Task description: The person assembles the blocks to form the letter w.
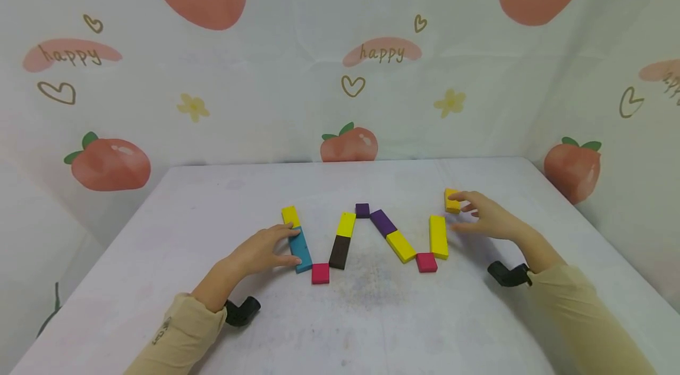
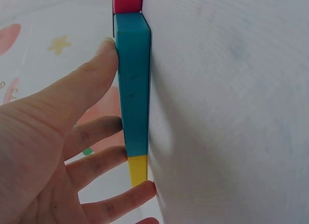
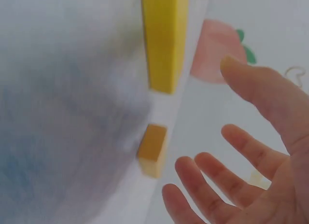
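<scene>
My left hand (image 1: pixel 262 250) lies spread over the blue block (image 1: pixel 300 250), fingertips and thumb resting along it. A short yellow block (image 1: pixel 290 215) meets the blue block's far end, close to those fingers, and a red block (image 1: pixel 320 273) sits at its near end. On the other side, my right hand (image 1: pixel 491 217) hovers with relaxed, parted fingers holding nothing. Its fingertips overlap a small orange-yellow block (image 1: pixel 451 201) in the head view; the right wrist view shows a gap between them. Just left of this hand lies a long yellow block (image 1: pixel 438 237).
Between the hands, a zigzag row continues: a dark brown block (image 1: pixel 340 252), a yellow block (image 1: pixel 346 225), a small purple block (image 1: pixel 362 210), a longer purple block (image 1: pixel 383 222), another yellow block (image 1: pixel 401 246) and a second red block (image 1: pixel 427 262). A printed cloth (image 1: pixel 276 97) hangs behind the white table (image 1: pixel 212 204).
</scene>
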Motion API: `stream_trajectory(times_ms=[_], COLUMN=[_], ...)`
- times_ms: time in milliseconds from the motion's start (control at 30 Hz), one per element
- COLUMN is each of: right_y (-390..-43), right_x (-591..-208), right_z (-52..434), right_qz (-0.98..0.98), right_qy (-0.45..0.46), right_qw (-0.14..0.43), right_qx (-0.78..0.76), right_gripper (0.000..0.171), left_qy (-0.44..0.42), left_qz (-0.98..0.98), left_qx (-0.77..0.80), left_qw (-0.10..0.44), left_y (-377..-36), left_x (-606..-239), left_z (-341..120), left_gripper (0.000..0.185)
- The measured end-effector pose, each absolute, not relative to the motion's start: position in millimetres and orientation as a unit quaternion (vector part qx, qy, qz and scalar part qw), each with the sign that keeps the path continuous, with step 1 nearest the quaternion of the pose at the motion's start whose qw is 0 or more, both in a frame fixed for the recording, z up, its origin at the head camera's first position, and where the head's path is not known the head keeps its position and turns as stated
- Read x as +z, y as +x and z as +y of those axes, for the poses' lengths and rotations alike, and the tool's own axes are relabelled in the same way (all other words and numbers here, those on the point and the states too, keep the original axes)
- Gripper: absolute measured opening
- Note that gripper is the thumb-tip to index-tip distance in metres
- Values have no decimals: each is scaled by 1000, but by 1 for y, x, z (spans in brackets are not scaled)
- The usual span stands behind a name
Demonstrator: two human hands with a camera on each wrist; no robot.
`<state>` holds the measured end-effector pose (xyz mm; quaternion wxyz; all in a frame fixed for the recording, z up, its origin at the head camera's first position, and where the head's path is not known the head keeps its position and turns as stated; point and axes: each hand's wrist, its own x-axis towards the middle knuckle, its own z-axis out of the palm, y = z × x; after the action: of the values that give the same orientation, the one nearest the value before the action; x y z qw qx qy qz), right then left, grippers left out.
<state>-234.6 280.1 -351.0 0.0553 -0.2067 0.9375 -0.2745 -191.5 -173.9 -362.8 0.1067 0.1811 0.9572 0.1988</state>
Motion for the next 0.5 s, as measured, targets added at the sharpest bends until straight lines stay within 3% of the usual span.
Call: stream_trajectory(times_ms=[500], right_y=[-275], right_x=[-366], right_z=[292], right_qz=[951], right_qy=[-109], right_qw=[98], right_qx=[-271], right_gripper=[70], left_qy=[185], left_qz=[958], left_qx=[194], left_qw=[99], left_y=[-191], left_x=[-363], left_z=[-174], left_gripper=[67])
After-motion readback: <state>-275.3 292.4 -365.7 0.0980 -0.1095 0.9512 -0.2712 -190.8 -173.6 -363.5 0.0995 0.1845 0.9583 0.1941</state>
